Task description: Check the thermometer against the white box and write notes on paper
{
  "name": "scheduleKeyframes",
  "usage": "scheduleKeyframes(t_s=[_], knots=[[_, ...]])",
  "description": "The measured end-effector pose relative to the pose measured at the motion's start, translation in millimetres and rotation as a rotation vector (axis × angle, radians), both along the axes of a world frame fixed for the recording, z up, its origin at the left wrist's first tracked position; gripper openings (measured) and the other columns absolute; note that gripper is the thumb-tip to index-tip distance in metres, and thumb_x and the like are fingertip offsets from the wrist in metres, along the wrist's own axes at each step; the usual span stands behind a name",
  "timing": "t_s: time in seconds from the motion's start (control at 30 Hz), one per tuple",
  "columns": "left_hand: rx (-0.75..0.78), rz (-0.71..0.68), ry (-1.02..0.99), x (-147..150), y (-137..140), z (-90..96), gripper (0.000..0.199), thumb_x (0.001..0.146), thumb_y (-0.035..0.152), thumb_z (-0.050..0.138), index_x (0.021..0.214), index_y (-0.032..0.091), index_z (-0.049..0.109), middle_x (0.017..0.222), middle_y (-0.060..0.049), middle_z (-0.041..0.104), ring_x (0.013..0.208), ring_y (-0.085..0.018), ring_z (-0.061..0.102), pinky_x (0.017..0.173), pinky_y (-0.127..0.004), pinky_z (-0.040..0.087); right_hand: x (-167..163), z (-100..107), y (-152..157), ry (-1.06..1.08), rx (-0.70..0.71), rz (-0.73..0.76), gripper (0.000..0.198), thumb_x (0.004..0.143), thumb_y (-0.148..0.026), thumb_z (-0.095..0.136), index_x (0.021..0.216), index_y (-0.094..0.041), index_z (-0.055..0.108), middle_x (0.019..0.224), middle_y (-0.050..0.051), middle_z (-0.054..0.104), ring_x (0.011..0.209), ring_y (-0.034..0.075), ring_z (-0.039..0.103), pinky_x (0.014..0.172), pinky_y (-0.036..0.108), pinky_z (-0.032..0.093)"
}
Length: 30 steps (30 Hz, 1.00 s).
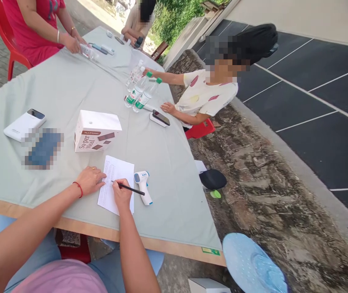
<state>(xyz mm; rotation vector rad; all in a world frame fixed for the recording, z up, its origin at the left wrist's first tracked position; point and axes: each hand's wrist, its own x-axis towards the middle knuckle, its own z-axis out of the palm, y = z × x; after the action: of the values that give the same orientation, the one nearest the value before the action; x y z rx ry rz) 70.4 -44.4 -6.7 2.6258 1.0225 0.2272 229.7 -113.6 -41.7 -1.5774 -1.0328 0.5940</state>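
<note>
A sheet of paper (106,203) with lines of small text or writing lies on the cloth in front of me. My right hand (122,197) is closed around a black pen (133,189), whose tip meets the sheet. Flat on the table, fingers stretched, my left hand (90,180) rests its fingertips on the sheet's left edge. A red cord circles that wrist. Just right of the paper lies a white infrared thermometer (144,187). Behind the paper stands a white and brown box (98,132) marked Super Meal.
The table (54,95) has a pale green cloth. On it are a white power bank (24,125), a blurred dark blue object (43,149), several water bottles (134,92) and a phone (161,117). Other people sit around it. A blue hat (253,264) is near the front right corner.
</note>
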Motion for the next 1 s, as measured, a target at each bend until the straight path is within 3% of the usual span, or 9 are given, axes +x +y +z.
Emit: scheduleKeyframes(t_s=[1.0], knots=[[0.023,0.011,-0.023,-0.7,0.2,-1.4,0.026,0.090,0.035,0.055,0.108,0.020,0.066,0.086,-0.006,0.067,0.089,-0.024,0.059,0.076,-0.036,0.039,-2.2,2.5,0.8,-0.028,0.000,-0.002,0.014,0.071,-0.033,0.053,0.064,-0.021,0.052,0.059,-0.003,0.053,0.060,0.014,0.047,0.060,0.029,0.040]])
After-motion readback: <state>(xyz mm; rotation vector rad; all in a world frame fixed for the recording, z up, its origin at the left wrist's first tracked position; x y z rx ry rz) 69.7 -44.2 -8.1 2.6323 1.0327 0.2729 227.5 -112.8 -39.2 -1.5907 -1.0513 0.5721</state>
